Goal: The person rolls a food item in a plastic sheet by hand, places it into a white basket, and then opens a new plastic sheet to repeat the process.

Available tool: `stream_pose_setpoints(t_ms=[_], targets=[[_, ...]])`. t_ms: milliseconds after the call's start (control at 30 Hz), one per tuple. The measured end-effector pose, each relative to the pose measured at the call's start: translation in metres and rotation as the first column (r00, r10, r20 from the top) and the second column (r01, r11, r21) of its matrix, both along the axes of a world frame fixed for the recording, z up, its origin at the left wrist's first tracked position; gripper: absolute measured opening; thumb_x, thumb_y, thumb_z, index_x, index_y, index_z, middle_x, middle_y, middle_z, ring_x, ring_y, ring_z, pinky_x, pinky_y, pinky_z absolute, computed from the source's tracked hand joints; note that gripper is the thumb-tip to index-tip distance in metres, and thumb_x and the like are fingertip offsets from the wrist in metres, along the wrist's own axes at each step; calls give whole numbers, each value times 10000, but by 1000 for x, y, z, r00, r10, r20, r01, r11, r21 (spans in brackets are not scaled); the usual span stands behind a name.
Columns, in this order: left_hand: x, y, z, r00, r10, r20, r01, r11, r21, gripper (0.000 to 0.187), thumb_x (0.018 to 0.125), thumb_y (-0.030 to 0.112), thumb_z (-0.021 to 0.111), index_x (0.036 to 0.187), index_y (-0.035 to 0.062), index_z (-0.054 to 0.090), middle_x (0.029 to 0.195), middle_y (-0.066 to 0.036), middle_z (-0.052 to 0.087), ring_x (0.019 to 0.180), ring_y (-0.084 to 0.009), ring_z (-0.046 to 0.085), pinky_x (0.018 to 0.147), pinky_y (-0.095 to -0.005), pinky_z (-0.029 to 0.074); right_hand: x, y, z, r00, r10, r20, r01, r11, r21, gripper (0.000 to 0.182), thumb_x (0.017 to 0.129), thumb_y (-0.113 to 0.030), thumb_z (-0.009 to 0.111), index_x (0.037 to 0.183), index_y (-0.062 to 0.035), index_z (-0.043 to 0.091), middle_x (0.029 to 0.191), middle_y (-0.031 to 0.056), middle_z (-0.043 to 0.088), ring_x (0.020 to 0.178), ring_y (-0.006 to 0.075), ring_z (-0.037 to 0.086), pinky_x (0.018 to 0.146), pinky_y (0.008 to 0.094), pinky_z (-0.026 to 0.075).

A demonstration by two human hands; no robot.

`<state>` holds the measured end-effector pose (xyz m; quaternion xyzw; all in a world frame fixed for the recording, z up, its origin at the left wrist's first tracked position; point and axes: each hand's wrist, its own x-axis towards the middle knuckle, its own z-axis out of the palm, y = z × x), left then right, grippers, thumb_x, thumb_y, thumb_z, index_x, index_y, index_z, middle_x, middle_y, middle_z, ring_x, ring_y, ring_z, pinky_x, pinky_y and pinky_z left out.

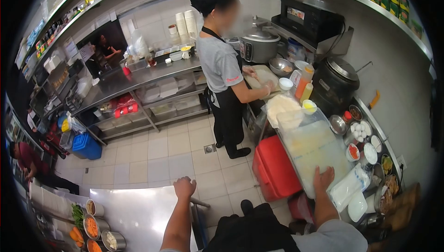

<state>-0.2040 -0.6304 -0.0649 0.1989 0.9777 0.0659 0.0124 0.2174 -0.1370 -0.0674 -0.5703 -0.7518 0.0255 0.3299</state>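
Note:
My left hand (184, 187) rests at the corner of the steel table (138, 210), its fingers bent over and nothing visible in them. On the other side, my right hand (323, 178) lies with its fingers apart at the near edge of a pale cutting board (314, 150). To the right of that hand is a white plastic package (350, 188). A co-worker (222, 62) in a black cap and apron stands ahead, gloved hands over another board (264, 80).
A red bin (275, 169) stands below the right counter. Bowls, eggs (359, 131) and sauce bottles (304, 82) line the wall side. Metal tubs of shredded carrot (92, 227) sit at lower left. A blue bin (87, 146) is on the floor.

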Motion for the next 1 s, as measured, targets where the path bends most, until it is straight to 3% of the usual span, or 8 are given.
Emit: stream_pose_setpoints(t_ms=[500, 1000], targets=[[0, 1, 2, 1000, 9, -10, -9, 999, 50, 356, 869, 427, 684, 911, 85, 773, 922, -107, 761, 937, -301, 703, 859, -482, 505, -3, 0, 5, 998, -47, 30, 48, 998, -41, 684, 915, -452, 699, 1322, 66, 516, 1434, 290, 479, 1383, 436, 404, 1175, 534, 278], [-2, 1, 1, 1000, 7, 4, -7, 1000, -6, 376, 885, 444, 670, 934, 82, 764, 938, -105, 759, 950, -297, 701, 855, -485, 503, -7, -2, 12, 996, -79, 49, 83, 992, -98, 689, 904, -472, 691, 1323, 45, 513, 1453, 276, 470, 1402, 417, 390, 1192, 516, 260]])
